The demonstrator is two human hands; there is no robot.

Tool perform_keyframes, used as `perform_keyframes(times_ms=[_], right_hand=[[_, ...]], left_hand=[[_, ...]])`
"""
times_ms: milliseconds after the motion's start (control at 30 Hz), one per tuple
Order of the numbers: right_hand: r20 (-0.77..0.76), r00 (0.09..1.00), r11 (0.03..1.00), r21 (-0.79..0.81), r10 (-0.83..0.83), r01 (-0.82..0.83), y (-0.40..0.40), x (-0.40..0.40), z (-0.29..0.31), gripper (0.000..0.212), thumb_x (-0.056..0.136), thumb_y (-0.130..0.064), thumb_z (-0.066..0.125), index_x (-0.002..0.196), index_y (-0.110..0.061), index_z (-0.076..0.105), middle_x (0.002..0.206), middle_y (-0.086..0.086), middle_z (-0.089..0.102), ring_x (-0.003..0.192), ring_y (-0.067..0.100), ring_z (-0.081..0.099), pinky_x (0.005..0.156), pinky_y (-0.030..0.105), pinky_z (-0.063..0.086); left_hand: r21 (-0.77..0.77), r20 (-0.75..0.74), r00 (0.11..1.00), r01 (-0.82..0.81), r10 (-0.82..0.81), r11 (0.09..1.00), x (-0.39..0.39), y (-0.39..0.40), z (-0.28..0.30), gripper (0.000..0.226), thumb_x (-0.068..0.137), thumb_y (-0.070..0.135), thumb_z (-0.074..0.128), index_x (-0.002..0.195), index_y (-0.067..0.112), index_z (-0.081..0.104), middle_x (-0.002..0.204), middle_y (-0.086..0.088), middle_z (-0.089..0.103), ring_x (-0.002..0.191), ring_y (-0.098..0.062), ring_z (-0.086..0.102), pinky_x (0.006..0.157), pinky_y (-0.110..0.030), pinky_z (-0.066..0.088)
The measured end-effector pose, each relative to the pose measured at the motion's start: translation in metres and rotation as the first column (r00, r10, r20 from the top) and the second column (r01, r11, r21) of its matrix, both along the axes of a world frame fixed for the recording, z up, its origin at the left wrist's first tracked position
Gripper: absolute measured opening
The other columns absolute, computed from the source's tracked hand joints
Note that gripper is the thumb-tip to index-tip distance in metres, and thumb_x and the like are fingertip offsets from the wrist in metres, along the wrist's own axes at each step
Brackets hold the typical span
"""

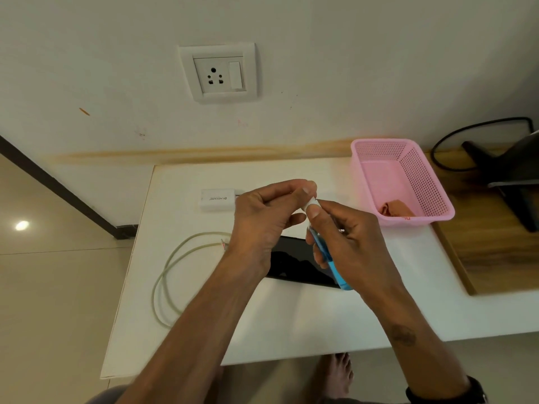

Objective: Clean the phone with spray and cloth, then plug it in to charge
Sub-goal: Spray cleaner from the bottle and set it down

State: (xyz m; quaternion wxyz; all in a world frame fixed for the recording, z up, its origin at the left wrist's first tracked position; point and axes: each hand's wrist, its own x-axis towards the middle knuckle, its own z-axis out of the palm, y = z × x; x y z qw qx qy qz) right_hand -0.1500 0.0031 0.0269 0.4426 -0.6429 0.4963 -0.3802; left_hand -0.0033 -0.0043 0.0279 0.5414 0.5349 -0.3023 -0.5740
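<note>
White surface (291, 316) below a wall socket (218, 73) carries our things. We hold the spray (326, 258) in our right hand (350, 243), fingers clamped round it, its long axis tilted, white top up and away, blue base near us. Our left hand (262, 220) pinches that top. Under both hands lies the phone (297, 268), dark, glossy, screen up, running left to right, partly hidden. Left, a coiled cable (167, 275); behind, a white charger (217, 199); right, a pink basket (408, 176) holding a cloth (395, 209).
</note>
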Motion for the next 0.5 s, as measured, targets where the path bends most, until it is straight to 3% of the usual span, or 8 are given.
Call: perform_keyframes(times_ms=[100, 233, 300, 400, 500], right_hand=[[-0.019, 1.000, 1.000, 0.003, 0.009, -0.009, -0.002, -0.004, -0.003, 0.026, 0.103, -0.045, 0.054, 0.085, -0.032, 0.067, 0.071, -0.001, 0.067, 0.050, 0.013, 0.063, 0.052, 0.021, 0.054], [-0.148, 0.987, 0.995, -0.091, -0.060, 0.047, -0.001, -0.001, -0.010, 0.020, 0.103, -0.052, 0.050, 0.092, -0.044, 0.066, 0.075, -0.011, 0.067, 0.064, 0.014, 0.067, 0.059, 0.032, 0.061], [-0.173, 0.982, 0.990, -0.128, -0.074, 0.052, 0.000, 0.000, -0.012, 0.020, 0.103, -0.054, 0.049, 0.091, -0.049, 0.064, 0.075, -0.010, 0.066, 0.066, 0.016, 0.067, 0.060, 0.037, 0.061], [-0.205, 0.979, 0.994, -0.113, -0.018, -0.006, -0.001, -0.005, -0.012, 0.019, 0.102, -0.054, 0.050, 0.093, -0.044, 0.064, 0.073, -0.008, 0.065, 0.064, 0.013, 0.065, 0.057, 0.031, 0.058], [-0.075, 0.995, 0.998, 0.023, 0.062, -0.061, 0.001, -0.009, -0.010, 0.017, 0.100, -0.053, 0.053, 0.096, -0.041, 0.065, 0.075, -0.004, 0.066, 0.057, 0.011, 0.062, 0.057, 0.026, 0.056]], left_hand=[[0.026, -0.047, 0.999, 0.009, -0.008, 1.000, -0.002, 0.001, 0.001, 0.020, 0.088, 0.020, 0.081, 0.106, 0.011, 0.082, 0.102, -0.003, 0.082, 0.079, -0.004, 0.074, 0.074, -0.018, 0.059], [-0.036, 0.172, 0.980, -0.094, 0.099, 0.995, -0.008, 0.001, 0.000, 0.026, 0.079, 0.029, 0.089, 0.100, 0.015, 0.083, 0.090, 0.004, 0.082, 0.085, -0.012, 0.079, 0.074, -0.023, 0.064], [-0.039, 0.186, 0.975, -0.114, 0.119, 0.993, -0.009, 0.001, -0.001, 0.027, 0.077, 0.030, 0.091, 0.098, 0.016, 0.083, 0.089, 0.004, 0.082, 0.084, -0.012, 0.079, 0.075, -0.024, 0.064], [0.037, 0.023, 0.994, -0.108, 0.107, 0.994, -0.001, -0.001, -0.001, 0.026, 0.079, 0.031, 0.089, 0.095, 0.012, 0.084, 0.093, -0.002, 0.082, 0.076, -0.006, 0.075, 0.072, -0.021, 0.061], [0.076, -0.132, 0.987, -0.080, 0.090, 0.994, 0.012, -0.004, 0.002, 0.027, 0.081, 0.035, 0.086, 0.091, 0.011, 0.084, 0.097, -0.005, 0.082, 0.058, -0.004, 0.056, 0.074, -0.020, 0.060]])
